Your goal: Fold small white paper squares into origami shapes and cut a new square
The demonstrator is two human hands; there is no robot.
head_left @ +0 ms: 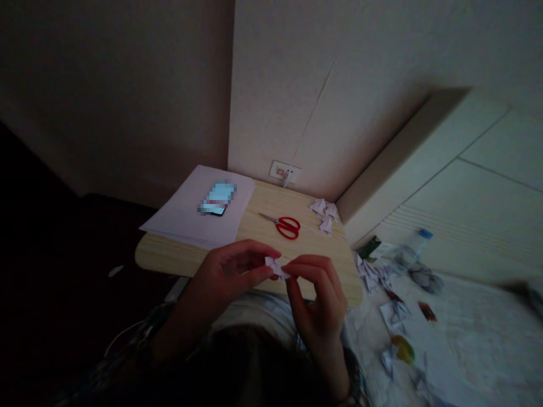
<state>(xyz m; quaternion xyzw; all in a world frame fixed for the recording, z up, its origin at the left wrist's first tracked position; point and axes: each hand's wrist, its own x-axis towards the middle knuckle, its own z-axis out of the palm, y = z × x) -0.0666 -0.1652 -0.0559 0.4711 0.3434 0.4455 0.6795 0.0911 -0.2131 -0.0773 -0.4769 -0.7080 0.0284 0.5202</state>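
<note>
Between my two hands, over the front of the wooden table [331, 265], is a small folded piece of white paper [276, 267]. My left hand [235, 265] pinches its left side between thumb and fingers. On its right side, my right hand [316, 282] grips it with the fingertips. Part of the paper is hidden behind the fingers. Beyond my hands lie scissors [287, 227] with red handles, blades pointing left. Three folded paper pieces [326, 225] rest at the table's right back corner.
Large white sheets [182, 203] cover the table's left part, with a lit phone [218, 198] on top. Behind the table, a wall socket [285, 170] has a plug in it. A bed [479, 333] on the right holds more folded papers [371, 275], a plastic bottle [419, 243] and small items.
</note>
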